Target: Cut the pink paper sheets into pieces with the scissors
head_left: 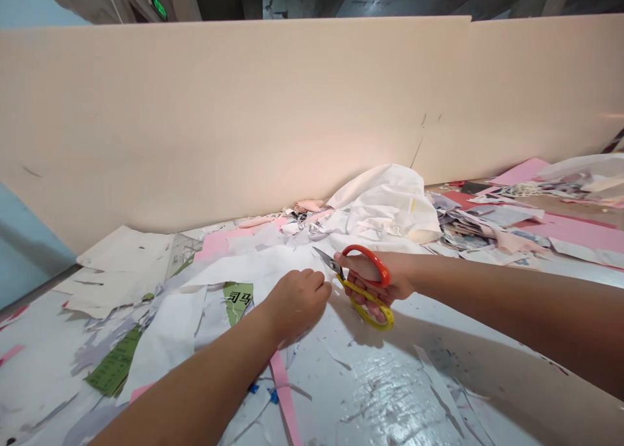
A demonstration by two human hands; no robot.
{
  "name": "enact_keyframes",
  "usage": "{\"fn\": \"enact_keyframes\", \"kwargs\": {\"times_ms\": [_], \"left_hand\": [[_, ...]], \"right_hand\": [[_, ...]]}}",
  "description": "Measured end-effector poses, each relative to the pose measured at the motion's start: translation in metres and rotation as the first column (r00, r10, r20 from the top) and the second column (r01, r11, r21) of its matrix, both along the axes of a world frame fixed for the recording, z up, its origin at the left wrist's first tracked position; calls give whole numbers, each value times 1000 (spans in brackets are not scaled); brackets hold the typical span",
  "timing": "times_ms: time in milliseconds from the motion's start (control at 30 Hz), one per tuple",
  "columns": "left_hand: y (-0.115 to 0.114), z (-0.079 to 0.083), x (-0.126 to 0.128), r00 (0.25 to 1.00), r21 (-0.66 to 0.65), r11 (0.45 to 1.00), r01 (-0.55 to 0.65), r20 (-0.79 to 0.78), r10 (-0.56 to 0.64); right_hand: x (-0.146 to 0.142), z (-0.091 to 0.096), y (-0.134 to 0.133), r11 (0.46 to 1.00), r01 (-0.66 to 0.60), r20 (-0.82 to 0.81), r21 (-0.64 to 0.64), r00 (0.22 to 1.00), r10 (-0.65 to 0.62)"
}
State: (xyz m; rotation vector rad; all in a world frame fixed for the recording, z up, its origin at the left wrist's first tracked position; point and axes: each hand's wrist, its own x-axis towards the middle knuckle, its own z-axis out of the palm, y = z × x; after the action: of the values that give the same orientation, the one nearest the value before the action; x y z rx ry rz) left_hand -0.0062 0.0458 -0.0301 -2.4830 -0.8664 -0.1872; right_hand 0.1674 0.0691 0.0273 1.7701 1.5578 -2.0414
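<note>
The scissors [337, 268] sit above the middle of the table [385, 384], handles spread, in the right hand's [366, 268] grip — thumb through the red loop, fingers at the yellow. Beside the blades, the left hand [302, 303] is curled; whether it pinches anything, I cannot tell. A white sheet [263, 264] lies behind. The step looks like trimming; a further snip would call for material steadied between the blades — clear of the left fingers.

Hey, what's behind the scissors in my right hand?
Beyond the scissors lies a crumpled white sheet, with a beige board standing behind it. Your right hand and the sheet cover whatever is beneath them, so that can't be seen.
</note>
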Motion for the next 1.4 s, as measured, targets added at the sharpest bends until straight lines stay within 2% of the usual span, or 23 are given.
{"fn": "enact_keyframes", "kwargs": {"times_ms": [233, 700, 1133, 1400], "left_hand": [[1, -1, -1, 1000, 11, 1000, 5, -8, -5], [2, -1, -1, 1000, 19, 1000, 4, 25, -4], [3, 0, -1, 999, 13, 1000, 23, 32, -24], [3, -2, 1, 998, -56, 998, 5, 69, -1]], "right_hand": [[-2, -3, 1, 997, 36, -41, -68, 998, -39], [1, -7, -8, 993, 85, -117, -76, 989, -94], [-6, -6, -11, 993, 117, -104, -2, 988, -117], [-6, -17, -13, 973, 232, -159, 7, 961, -228]]}}
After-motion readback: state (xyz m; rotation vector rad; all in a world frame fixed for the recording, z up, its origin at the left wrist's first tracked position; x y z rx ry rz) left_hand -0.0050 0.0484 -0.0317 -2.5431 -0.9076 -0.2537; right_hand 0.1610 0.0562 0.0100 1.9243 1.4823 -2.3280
